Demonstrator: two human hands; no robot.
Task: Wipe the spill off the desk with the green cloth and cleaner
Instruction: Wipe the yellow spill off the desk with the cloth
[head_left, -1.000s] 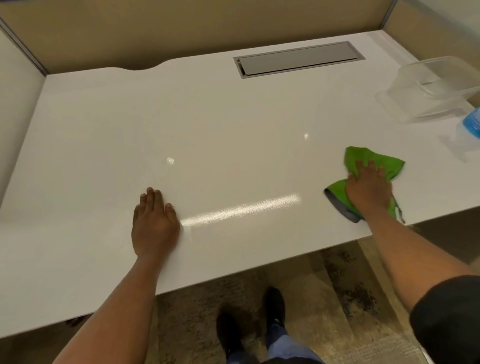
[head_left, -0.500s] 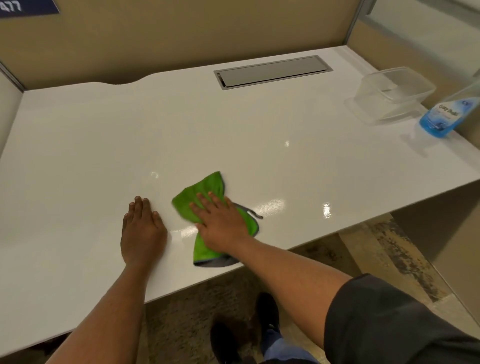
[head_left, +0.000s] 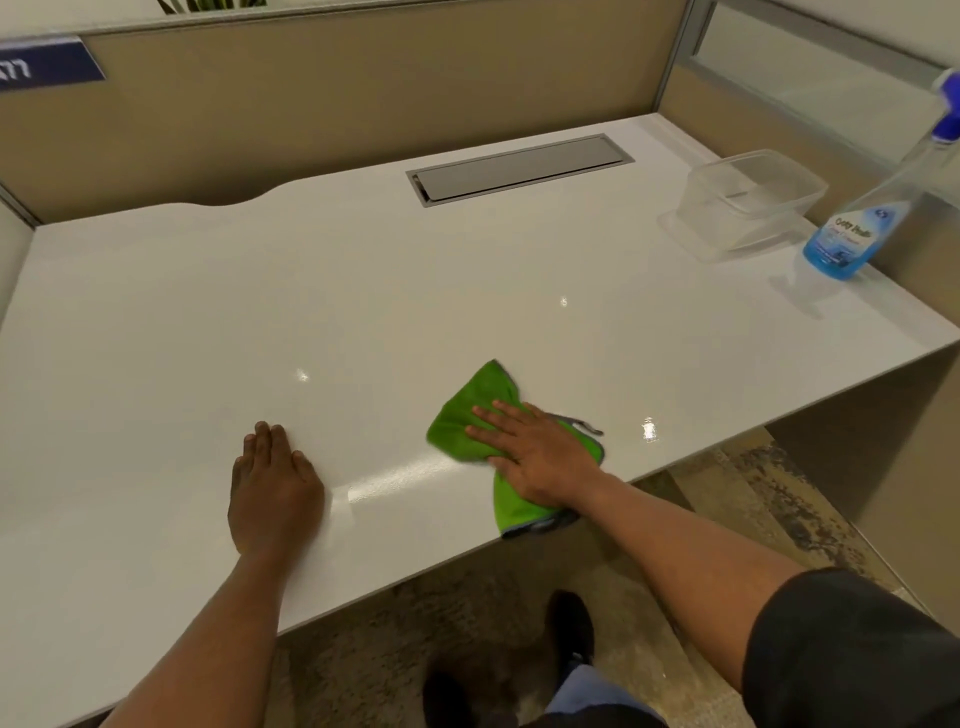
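The wiping step looks to be in hand: the right hand (head_left: 535, 457) lies flat on the green cloth (head_left: 475, 415), pressing it onto the white surface (head_left: 363, 291) near its near edge, right of centre. Its fingers (head_left: 491, 421) are stretched out and slightly spread across the cloth, not pinching it; part of the cloth hangs over the near edge. The left hand (head_left: 275, 493) rests palm down on the bare surface to the left, fingers close together, holding nothing. The cleaner bottle (head_left: 852, 228) stands at the far right, beside a clear tub (head_left: 748, 202). A wet glint (head_left: 648, 430) shows just right of the cloth, so the next stroke probably calls for sliding the cloth rightward under steady pressure.
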